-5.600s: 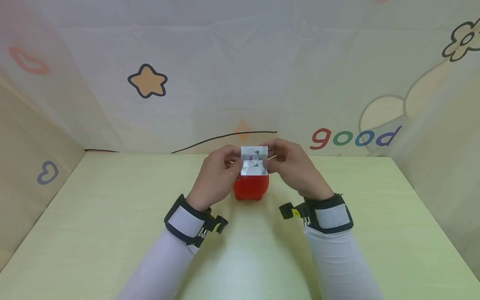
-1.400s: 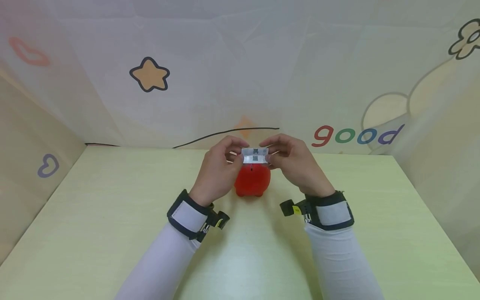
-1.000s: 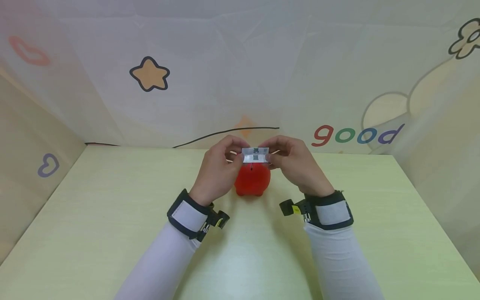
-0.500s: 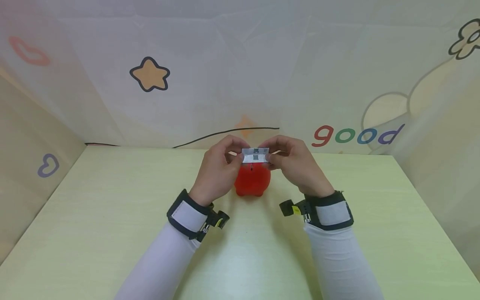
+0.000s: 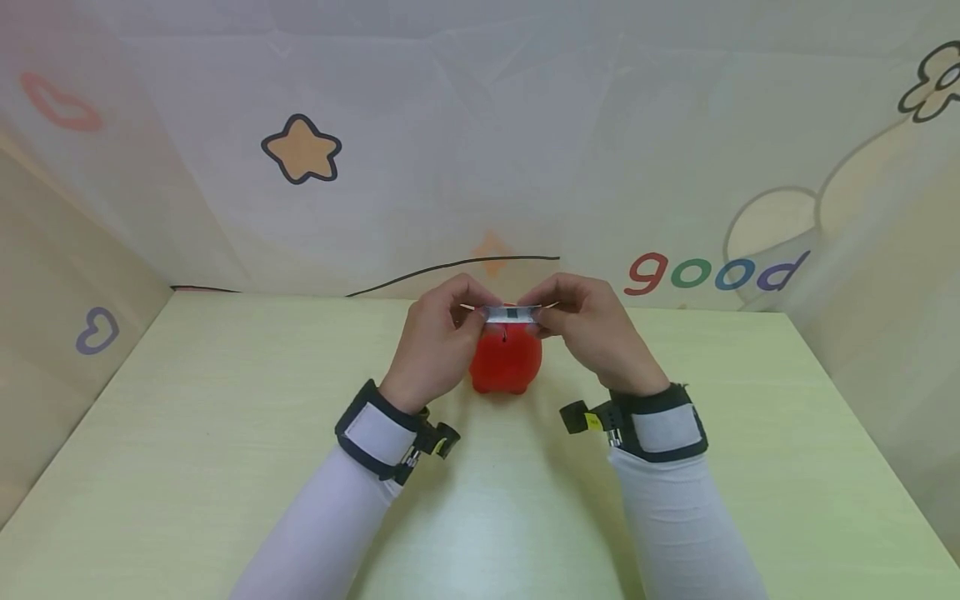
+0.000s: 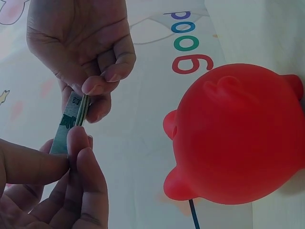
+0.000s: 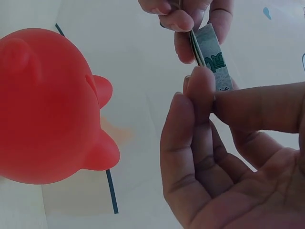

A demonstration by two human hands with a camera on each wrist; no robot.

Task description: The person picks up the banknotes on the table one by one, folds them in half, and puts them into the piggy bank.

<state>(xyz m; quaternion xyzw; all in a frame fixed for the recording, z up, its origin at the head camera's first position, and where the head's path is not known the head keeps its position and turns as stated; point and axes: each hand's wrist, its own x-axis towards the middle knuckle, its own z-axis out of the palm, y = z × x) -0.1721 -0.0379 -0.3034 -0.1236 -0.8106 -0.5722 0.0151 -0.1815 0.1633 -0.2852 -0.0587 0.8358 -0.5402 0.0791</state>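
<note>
A banknote, folded into a narrow strip, is stretched between both hands. My left hand pinches its left end with thumb and fingers, and my right hand pinches the right end. In the left wrist view the layered folds of the banknote show edge-on, with green print on its face. The same print appears on the banknote in the right wrist view. Below and behind the hands stands a round red piggy bank with small feet; the hands and note partly cover its top. A slot appears as a dark line there.
The light wooden table carries the piggy bank near its back. Behind it hangs a pale backdrop printed with a star, hearts and the word "good". Both wrists wear black straps with small cameras.
Earlier the note was a taller, creased panel; it became a two-band strip, then in the last half second folded to about half that height. Both hands stay almost in place.
</note>
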